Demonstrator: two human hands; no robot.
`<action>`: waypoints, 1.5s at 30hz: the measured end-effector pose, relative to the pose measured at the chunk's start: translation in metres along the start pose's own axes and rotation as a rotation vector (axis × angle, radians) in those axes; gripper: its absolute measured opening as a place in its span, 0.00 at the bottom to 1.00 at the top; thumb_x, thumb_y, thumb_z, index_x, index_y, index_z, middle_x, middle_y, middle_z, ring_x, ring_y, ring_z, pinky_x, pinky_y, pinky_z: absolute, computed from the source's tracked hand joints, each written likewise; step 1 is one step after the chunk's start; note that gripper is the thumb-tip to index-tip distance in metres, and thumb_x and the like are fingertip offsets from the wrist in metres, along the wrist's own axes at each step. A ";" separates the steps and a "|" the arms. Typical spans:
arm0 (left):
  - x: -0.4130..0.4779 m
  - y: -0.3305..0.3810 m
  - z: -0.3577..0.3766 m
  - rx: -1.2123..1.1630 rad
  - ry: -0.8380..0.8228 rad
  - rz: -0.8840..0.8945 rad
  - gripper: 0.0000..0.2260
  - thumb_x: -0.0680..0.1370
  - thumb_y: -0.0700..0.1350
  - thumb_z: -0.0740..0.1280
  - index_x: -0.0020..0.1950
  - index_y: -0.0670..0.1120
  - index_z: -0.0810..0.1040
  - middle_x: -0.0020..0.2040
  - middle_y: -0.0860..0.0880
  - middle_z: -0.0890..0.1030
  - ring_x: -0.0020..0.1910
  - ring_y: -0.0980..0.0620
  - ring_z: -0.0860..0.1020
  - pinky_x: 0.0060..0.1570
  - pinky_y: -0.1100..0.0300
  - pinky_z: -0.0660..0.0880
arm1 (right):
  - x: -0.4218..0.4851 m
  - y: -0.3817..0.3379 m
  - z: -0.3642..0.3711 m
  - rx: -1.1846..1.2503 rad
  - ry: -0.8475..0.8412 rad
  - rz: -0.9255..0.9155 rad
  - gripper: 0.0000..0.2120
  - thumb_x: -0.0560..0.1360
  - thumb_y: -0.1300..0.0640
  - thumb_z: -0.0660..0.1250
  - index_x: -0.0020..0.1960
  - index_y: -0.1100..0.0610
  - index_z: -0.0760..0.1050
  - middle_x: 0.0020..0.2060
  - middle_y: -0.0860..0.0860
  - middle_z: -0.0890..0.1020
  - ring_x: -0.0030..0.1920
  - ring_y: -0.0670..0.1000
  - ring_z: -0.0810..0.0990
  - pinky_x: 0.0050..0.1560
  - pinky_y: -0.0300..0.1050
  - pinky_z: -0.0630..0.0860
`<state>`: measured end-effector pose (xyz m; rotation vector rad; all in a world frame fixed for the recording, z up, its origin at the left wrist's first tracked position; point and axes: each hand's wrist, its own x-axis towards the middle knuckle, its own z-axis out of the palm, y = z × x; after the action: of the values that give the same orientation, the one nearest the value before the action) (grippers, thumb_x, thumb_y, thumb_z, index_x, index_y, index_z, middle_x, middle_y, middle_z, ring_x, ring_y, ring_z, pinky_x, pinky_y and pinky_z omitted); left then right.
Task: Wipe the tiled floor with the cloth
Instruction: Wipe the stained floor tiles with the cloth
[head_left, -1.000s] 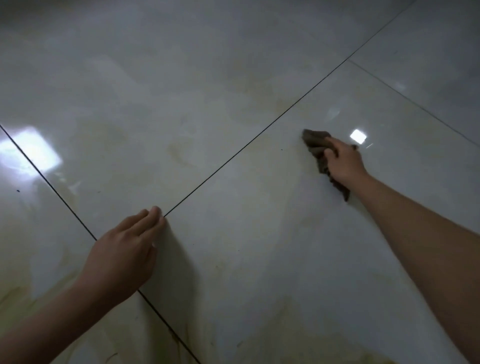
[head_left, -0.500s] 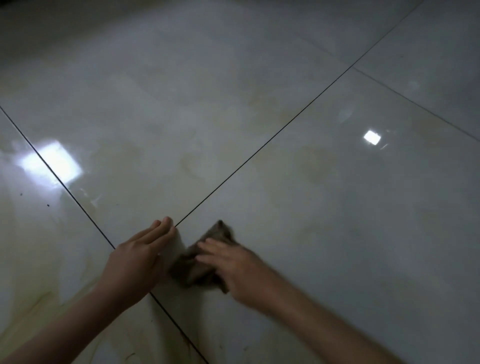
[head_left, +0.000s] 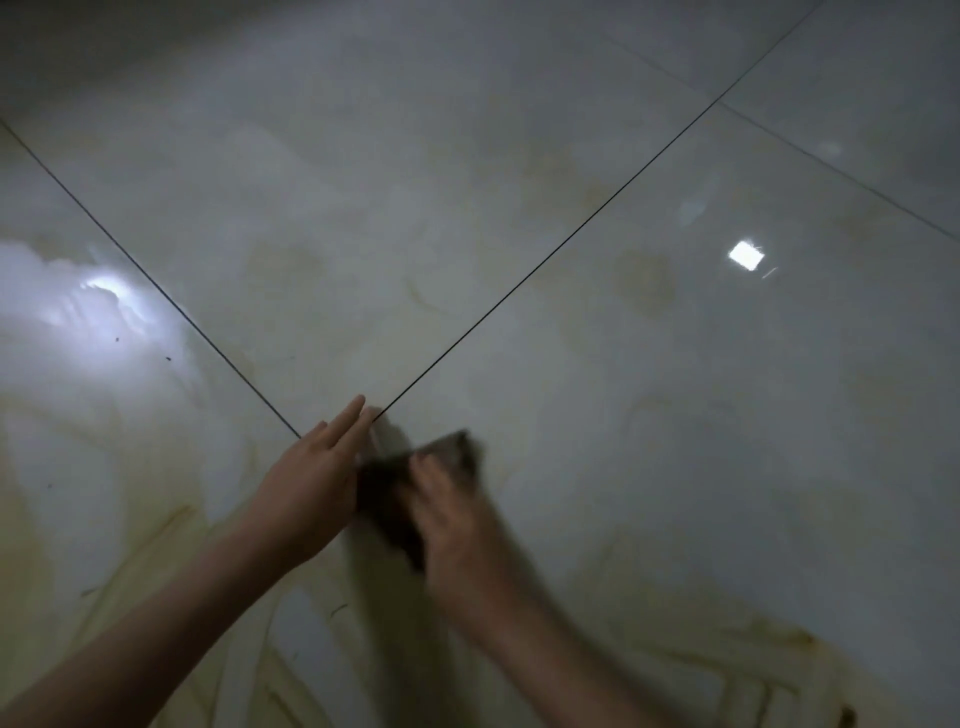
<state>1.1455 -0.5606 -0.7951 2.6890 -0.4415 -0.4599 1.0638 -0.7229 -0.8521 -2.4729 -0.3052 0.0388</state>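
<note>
1. Cloth: dark brown, crumpled, lying on the tiled floor low and centre in the head view, just right of where the grout lines cross. Its upper corner sticks out past the fingertips.
2. Right hand: laid on top of the cloth, palm down and blurred. Whether the fingers curl into the fabric or only press flat cannot be told.
3. Left hand: planted flat on the floor, fingers straight and together, holding nothing. Its fingertips reach the grout crossing and its inner edge sits just beside the cloth.
4. Tiled floor: large glossy pale tiles with beige veining and thin dark joints.
5. Reflections: small bright square at right, broad white glare at left.
6. Specks: a few tiny dark bits near the glare.
</note>
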 end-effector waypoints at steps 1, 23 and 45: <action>-0.009 -0.004 -0.001 0.001 0.000 0.005 0.29 0.76 0.31 0.59 0.77 0.46 0.60 0.78 0.49 0.58 0.69 0.43 0.70 0.63 0.51 0.71 | -0.009 -0.017 0.006 0.047 -0.122 -0.056 0.24 0.73 0.63 0.61 0.69 0.62 0.72 0.71 0.59 0.69 0.73 0.60 0.65 0.72 0.59 0.62; -0.042 -0.041 -0.016 0.169 -0.029 0.196 0.26 0.74 0.31 0.60 0.70 0.48 0.73 0.73 0.49 0.70 0.59 0.44 0.79 0.51 0.52 0.77 | -0.012 -0.041 -0.051 0.317 -0.199 0.260 0.22 0.79 0.71 0.55 0.69 0.60 0.72 0.71 0.56 0.71 0.70 0.54 0.70 0.70 0.36 0.61; 0.023 0.043 -0.023 0.786 -0.322 0.541 0.23 0.80 0.43 0.54 0.76 0.48 0.59 0.74 0.45 0.64 0.71 0.46 0.64 0.70 0.52 0.60 | -0.113 0.035 -0.094 -0.169 -0.205 0.575 0.29 0.80 0.67 0.54 0.79 0.56 0.52 0.78 0.54 0.47 0.78 0.53 0.46 0.76 0.43 0.45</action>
<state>1.1645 -0.5996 -0.7630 2.9926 -1.6909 -0.6492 0.9707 -0.8318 -0.8032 -2.6467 0.3392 0.5270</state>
